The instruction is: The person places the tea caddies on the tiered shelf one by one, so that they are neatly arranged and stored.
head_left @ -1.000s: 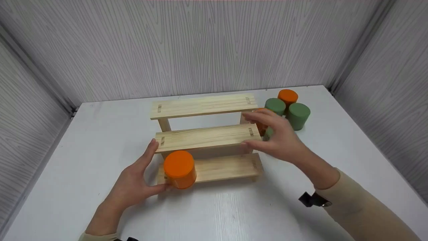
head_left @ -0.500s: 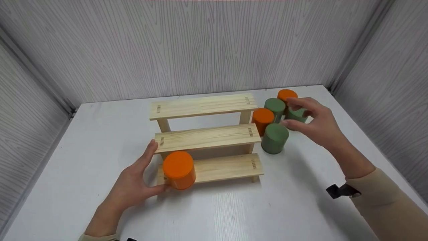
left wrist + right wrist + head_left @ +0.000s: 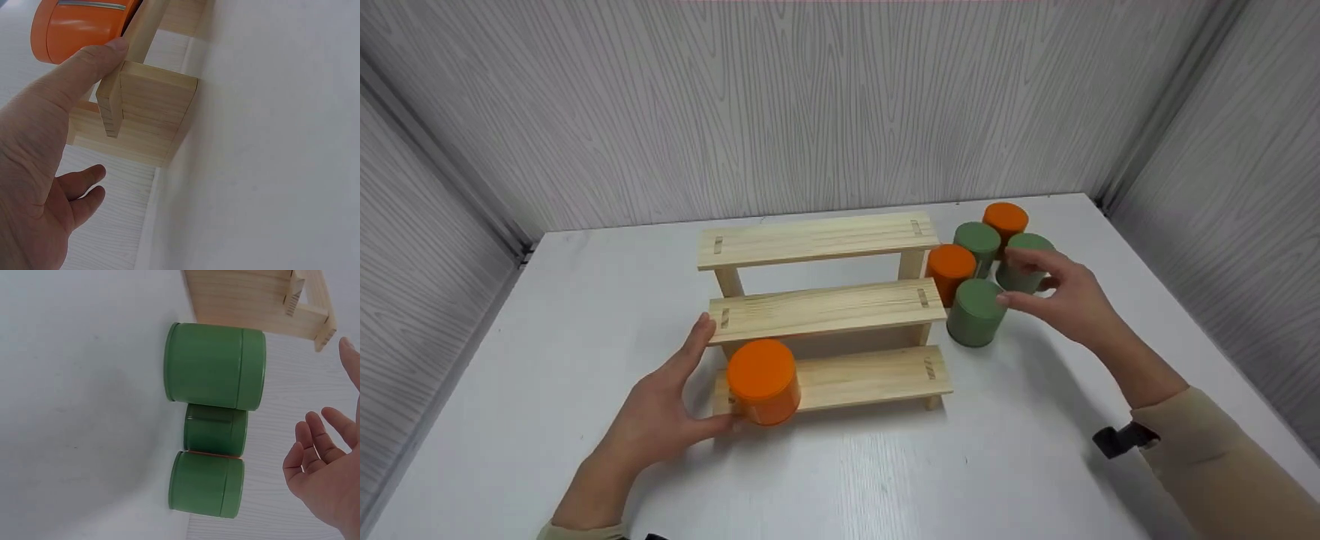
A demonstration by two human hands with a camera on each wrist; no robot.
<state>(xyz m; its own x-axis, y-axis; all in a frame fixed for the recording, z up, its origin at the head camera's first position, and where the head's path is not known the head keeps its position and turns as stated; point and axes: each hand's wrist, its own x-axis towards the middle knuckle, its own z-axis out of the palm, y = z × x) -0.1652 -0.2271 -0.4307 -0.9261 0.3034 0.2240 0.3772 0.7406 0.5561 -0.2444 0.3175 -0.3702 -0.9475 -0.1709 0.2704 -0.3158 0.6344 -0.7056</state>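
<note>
A three-tier wooden step shelf [image 3: 829,311] stands on the white table. On the left end of its lowest board sits an orange can [image 3: 765,381]. My left hand [image 3: 649,412] is at the shelf's left side, its thumb at the lowest board beside that can and its forefinger at the end of the middle board. The left wrist view shows the thumb on the board's edge. My right hand [image 3: 1061,296] hovers over two green cans, the front one [image 3: 976,315] and one behind it [image 3: 1012,280], its fingers loosely bent and holding nothing. Both cans are upright.
Right of the shelf, another orange can [image 3: 951,271] stands close against it, with a green can [image 3: 976,241] and a further orange can [image 3: 1006,219] behind. Grey wood-grain panels [image 3: 840,105] wall in the table [image 3: 855,480] at the back and sides.
My right hand has left the right end of the shelf and moved right, over the green cans, then dipped slightly. My left hand and the orange can on the shelf have stayed put.
</note>
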